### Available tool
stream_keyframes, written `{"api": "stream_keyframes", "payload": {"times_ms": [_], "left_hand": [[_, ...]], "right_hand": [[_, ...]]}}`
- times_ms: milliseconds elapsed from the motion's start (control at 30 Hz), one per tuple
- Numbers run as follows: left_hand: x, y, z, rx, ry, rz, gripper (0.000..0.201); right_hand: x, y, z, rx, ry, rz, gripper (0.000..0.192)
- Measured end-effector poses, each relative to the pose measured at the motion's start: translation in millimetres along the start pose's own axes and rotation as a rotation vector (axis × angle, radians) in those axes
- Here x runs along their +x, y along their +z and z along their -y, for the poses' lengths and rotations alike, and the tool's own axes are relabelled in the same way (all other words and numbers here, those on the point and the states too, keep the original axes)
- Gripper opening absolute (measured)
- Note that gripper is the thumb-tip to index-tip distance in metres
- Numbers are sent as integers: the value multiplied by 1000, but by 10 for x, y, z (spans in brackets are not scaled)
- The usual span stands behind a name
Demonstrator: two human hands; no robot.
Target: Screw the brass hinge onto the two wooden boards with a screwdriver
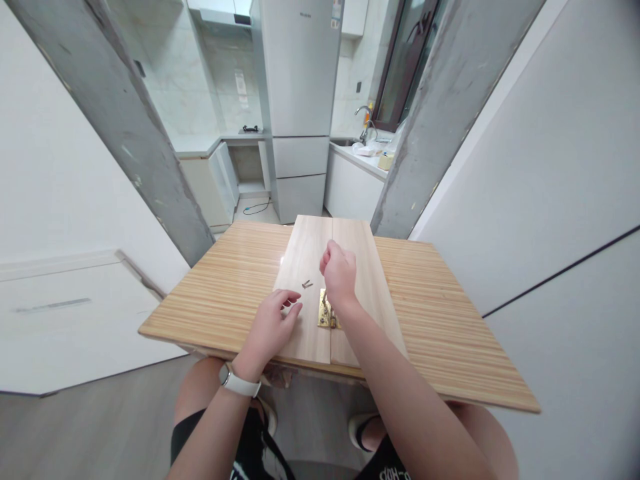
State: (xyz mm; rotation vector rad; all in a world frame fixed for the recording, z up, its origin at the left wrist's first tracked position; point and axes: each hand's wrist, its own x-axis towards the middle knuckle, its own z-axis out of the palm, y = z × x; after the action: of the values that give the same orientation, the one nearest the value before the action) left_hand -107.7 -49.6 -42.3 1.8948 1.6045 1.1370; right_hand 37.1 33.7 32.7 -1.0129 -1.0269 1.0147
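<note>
Centre of frame: two pale wood boards lie edge to edge on the striped table, with a brass hinge straddling the seam near the lower end of the boards

Right hand is just above the hinge, fingers curled into a closed fist, knuckles up. It looks pinched on something small or on a tool handle, but I can't tell what, as the fist hides it

Left hand sits flat-ish on the left board at lower centre, fingers loosely spread and slightly bent, holding nothing, fingertips just short of the loose screws

Two screws lie free on the left board, between the left fingertips and the right fist

Risks as I see them:
- boards aren't clamped and only the left palm holds one down, so pressure at the hinge could push the seam open or skew the right board
- hinge doesn't look fully fastened and could creep off the seam under sideways load
- loose screws sit close to both hands, so a sweep of the left fingers rolls them off the board or the table
- right forearm covers the hinge's right leaf, so alignment there can't be checked from this view
- near ends of the boards reach the table's front edge at the bottom of the frame, so downward force there could tip them
</note>
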Motion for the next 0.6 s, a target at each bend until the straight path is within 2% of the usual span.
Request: {"api": "stream_keyframes", "payload": {"times_ms": [67, 167, 233, 300, 400, 500, 600], "left_hand": [[70, 0, -64, -44, 3, 21, 19], [216, 16, -193, -187, 1, 92, 24], [327, 54, -284, -292, 15, 164, 26], [431, 117, -364, -357, 49, 203, 25], [555, 232, -441, -488, 72, 185, 27], [626, 315, -470, -612, 118, 198, 29], [644, 340, -471, -567, 167, 183, 25]], "right_hand": [[52, -61, 54, 50, 72, 157, 50], [153, -190, 128, 93, 195, 576, 52], [223, -269, 158, 71, 202, 745, 51], [274, -320, 167, -8, 92, 720, 51], [291, -346, 162, -164, -87, 618, 49], [253, -339, 161, -270, -165, 573, 46], [195, -328, 181, -328, -245, 452, 42]]}}
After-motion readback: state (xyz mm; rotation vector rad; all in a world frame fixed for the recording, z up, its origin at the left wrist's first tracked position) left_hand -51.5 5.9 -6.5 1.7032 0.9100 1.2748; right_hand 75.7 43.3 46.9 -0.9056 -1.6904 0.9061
